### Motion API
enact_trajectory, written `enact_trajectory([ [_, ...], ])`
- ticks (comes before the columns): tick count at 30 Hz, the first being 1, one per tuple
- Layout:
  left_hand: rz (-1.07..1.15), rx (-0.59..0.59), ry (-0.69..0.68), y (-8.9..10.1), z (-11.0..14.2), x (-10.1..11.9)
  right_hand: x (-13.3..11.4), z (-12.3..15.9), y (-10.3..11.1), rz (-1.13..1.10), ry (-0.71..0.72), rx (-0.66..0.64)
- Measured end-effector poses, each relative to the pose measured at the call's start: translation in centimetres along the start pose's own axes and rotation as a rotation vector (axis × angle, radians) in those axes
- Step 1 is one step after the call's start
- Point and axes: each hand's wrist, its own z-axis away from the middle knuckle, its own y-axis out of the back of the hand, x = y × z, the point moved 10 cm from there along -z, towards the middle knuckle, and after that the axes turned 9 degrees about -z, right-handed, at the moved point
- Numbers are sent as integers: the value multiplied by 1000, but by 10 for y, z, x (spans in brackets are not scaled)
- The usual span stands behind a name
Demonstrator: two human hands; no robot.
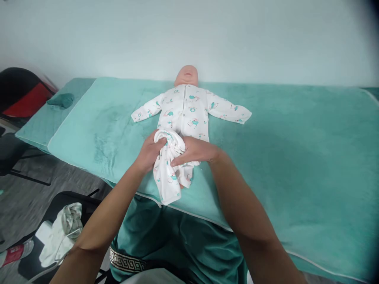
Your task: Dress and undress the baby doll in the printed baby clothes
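A baby doll (187,75) lies on its back on the teal-covered bed, its sleeves spread to both sides. It wears a white printed baby shirt (194,112) with buttons down the front. Over the doll's lower body, both hands hold white baby pants (167,173) with a matching print, gathered into a thick ring at the top. My left hand (151,152) grips the ring's left side, thumb on top. On the right side, my right hand (197,150) is closed on the gathered cloth. One pant leg hangs toward me; the doll's legs are mostly hidden.
The teal bed cover (290,165) spreads on both sides, against a white wall (189,35). A black chair (68,197) at lower left bears crumpled cloth (63,232) and a cable. A bottle (17,252) lies beside it. Another chair (20,90) stands at far left.
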Motion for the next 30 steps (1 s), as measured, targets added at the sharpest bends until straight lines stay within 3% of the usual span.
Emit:
enact_trajectory([
  [5, -104, 0, 7, 3, 9, 0, 6, -3, 12, -378, 102, 204],
  [8, -95, -181, 28, -7, 13, -4, 9, 1, 22, -420, 82, 388],
  [10, -76, -285, 56, -14, 16, -8, 6, 5, 23, -406, 65, 435],
  [13, 24, -231, 84, -11, 16, -8, 1, 7, 18, -400, 69, 378],
  [20, 151, -37, 103, 2, 15, -9, -7, 1, -3, -212, 161, 26],
  [25, 155, -62, 148, 2, 28, -8, -3, -2, 0, -62, 111, 99],
  [30, 184, -65, 172, -3, 65, 0, -8, -2, 4, 138, 78, 223],
])
